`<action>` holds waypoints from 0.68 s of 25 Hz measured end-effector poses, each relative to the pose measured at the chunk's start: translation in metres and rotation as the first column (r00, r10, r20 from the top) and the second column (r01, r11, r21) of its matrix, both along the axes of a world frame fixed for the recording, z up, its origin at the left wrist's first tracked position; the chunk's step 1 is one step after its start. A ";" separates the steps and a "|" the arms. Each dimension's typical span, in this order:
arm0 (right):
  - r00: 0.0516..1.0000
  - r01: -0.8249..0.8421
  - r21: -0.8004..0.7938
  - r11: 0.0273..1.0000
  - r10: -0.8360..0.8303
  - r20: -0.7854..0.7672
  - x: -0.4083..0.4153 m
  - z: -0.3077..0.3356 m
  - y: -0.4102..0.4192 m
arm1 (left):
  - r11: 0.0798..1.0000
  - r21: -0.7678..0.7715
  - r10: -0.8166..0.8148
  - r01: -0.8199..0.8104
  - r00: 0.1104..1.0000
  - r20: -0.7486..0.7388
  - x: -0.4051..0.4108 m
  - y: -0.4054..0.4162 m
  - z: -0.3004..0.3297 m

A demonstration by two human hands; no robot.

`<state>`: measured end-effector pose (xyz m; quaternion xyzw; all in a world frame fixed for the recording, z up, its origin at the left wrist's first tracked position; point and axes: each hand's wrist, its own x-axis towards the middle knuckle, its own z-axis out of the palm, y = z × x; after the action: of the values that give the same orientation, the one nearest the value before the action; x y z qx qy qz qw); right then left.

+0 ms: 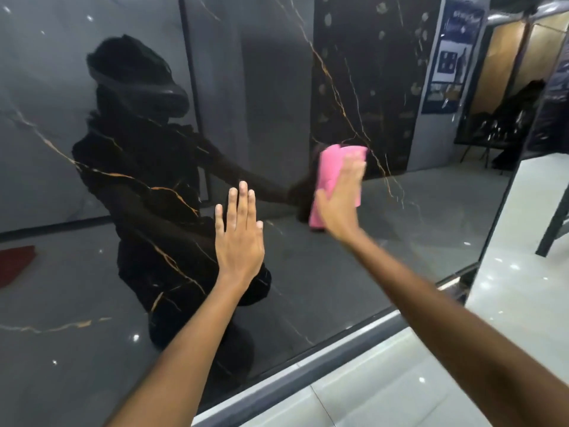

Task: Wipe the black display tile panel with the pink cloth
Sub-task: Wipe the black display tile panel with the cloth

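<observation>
We press the pink cloth [331, 180] flat under our spread right hand [340, 204], wiping the black tile panel [308, 272] in overlapping strokes; our left hand [238, 238] braces, fingers straight.

The right hand [340, 198] is motion-blurred and hides the middle of the pink cloth [328, 177]

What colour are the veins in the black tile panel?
Gold-orange veins on the glossy black tile panel, clearest in the head view.

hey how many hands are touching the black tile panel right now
2. The left hand lies flat with straight fingers on the black tile panel, left of centre. The right hand presses the pink cloth against the panel further right and higher.
</observation>
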<state>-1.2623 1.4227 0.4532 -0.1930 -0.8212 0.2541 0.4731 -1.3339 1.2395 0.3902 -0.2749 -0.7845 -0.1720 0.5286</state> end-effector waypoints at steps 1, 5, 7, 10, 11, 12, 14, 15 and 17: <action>0.994 -0.108 0.222 0.969 0.097 0.058 -0.001 -0.026 -0.025 | 1.000 -0.007 0.016 -0.016 1.000 -0.019 -0.003 0.000 -0.002; 0.978 -0.205 0.660 0.722 0.124 0.169 0.003 -0.070 0.004 | 0.997 -0.032 0.060 -0.064 0.992 -0.115 -0.014 0.000 -0.011; 0.996 -0.080 0.333 0.940 0.064 0.059 0.006 -0.058 0.049 | 0.993 -0.051 0.095 -0.104 0.985 -0.147 -0.015 0.003 -0.014; 0.986 0.063 -0.374 0.925 -0.115 -0.118 0.008 -0.030 0.079 | 0.987 -0.057 0.140 -0.152 0.976 -0.167 -0.015 0.006 -0.015; 0.981 0.077 -0.442 0.894 -0.147 -0.126 0.004 -0.027 0.063 | 0.985 -0.058 0.152 -0.165 0.972 -0.178 -0.015 0.006 -0.015; 0.986 0.084 -0.372 0.925 -0.131 -0.104 -0.001 -0.033 0.041 | 0.983 -0.058 0.159 -0.172 0.969 -0.187 -0.015 0.006 -0.015; 0.997 -0.074 0.062 0.995 0.073 0.006 -0.006 -0.073 -0.016 | 0.987 -0.044 0.146 -0.158 0.969 -0.198 -0.016 0.006 -0.015; 0.977 -0.206 0.348 0.915 0.174 0.120 -0.004 -0.101 -0.039 | 0.989 -0.036 0.132 -0.141 0.971 -0.199 -0.016 0.005 -0.013; 0.959 -0.279 0.672 0.686 0.162 0.233 0.003 -0.134 -0.032 | 0.991 -0.035 0.120 -0.130 0.972 -0.203 -0.017 0.005 -0.015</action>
<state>-1.2596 1.3908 0.3191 0.0811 -0.9072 -0.0353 0.4112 -1.3504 1.2441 0.3755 -0.2534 -0.7469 -0.0907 0.6080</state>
